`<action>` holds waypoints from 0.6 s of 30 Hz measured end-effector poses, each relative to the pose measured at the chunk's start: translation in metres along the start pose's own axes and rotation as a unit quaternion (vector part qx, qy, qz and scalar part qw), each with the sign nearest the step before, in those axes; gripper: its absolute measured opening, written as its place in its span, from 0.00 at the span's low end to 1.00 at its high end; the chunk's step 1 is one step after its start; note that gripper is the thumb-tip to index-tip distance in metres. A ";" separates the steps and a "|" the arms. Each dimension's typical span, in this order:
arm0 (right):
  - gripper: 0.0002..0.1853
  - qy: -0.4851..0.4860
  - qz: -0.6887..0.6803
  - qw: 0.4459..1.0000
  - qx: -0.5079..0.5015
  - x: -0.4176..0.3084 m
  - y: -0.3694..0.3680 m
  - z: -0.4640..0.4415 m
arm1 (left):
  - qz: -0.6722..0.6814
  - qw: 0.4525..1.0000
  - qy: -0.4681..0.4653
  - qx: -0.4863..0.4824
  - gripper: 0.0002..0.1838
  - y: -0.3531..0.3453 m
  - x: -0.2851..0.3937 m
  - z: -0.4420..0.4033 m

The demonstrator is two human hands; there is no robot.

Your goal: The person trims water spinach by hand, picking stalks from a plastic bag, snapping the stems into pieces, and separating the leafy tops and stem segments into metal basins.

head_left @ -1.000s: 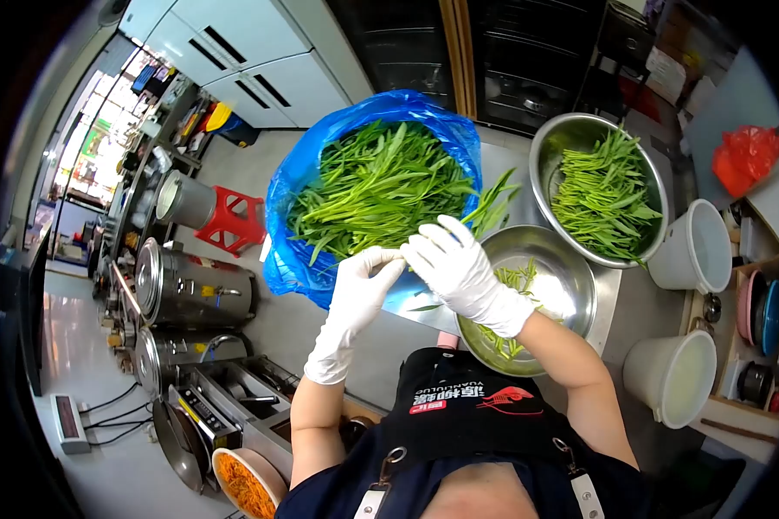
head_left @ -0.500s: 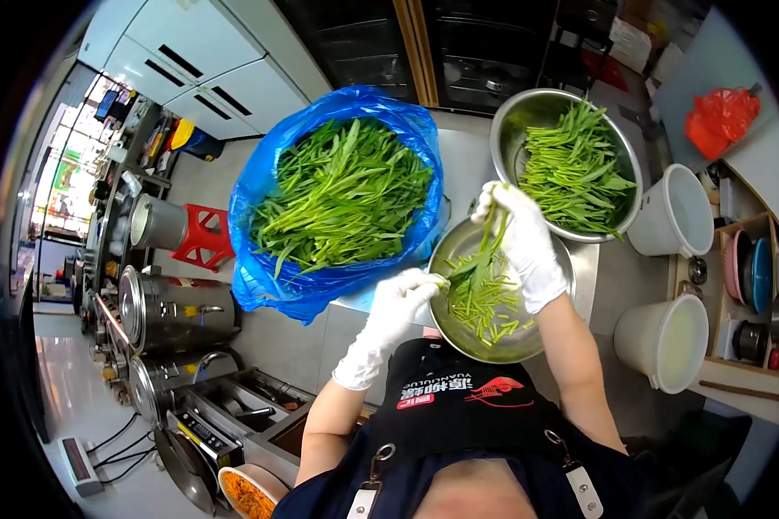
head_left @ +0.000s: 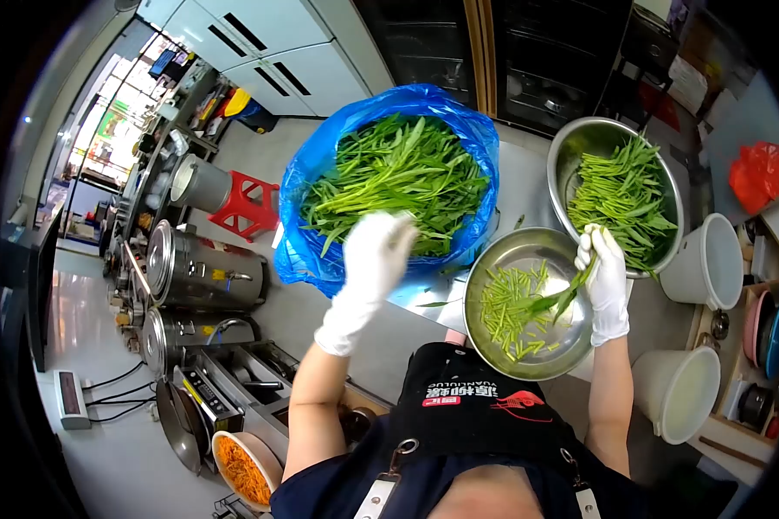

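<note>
A blue plastic bag (head_left: 299, 251) full of long leafy green stems (head_left: 398, 177) lies open in the middle. My left hand (head_left: 376, 255), in a white glove, is over the bag's near edge; its fingers are blurred. My right hand (head_left: 604, 281), also gloved, is closed round a leafy green stem (head_left: 556, 298) above the right side of a steel bowl (head_left: 528, 368). Short cut stem pieces (head_left: 512, 311) lie in that bowl. Behind it, a larger steel bowl (head_left: 563, 156) holds bundled green stems (head_left: 619, 195).
Two white buckets (head_left: 705, 259) (head_left: 677, 394) stand at the right, beside shelves with pans. A red stool (head_left: 247, 206) and steel pots (head_left: 203, 268) are at the left. A bowl of orange shreds (head_left: 244, 470) sits at the lower left. The steel table (head_left: 519, 186) carries the bag and bowls.
My left hand has moved from the small bowl's edge up to the bag. My right hand has shifted right, still holding greens. The view has swung left.
</note>
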State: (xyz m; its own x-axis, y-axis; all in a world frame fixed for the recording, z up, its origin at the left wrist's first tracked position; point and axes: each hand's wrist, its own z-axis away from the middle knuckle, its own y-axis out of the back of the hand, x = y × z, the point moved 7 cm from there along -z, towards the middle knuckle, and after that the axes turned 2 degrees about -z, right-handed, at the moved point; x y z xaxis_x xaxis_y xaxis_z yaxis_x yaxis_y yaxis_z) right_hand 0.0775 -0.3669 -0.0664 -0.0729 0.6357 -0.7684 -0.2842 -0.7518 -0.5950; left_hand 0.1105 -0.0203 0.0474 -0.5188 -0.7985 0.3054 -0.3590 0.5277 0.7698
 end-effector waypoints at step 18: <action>0.15 -0.055 0.072 0.993 -0.070 0.040 -0.011 0.014 | -0.278 0.928 0.079 -0.235 0.09 -0.002 -0.131 -0.045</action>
State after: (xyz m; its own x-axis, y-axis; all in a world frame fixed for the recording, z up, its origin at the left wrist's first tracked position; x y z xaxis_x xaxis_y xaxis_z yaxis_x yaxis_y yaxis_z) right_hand 0.0637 -0.3308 -0.0876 -0.2093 0.5298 -0.8219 -0.1286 -0.8481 -0.5140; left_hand 0.2139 0.0702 0.0313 -0.2208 -0.9619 -0.1614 -0.1389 -0.1327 0.9814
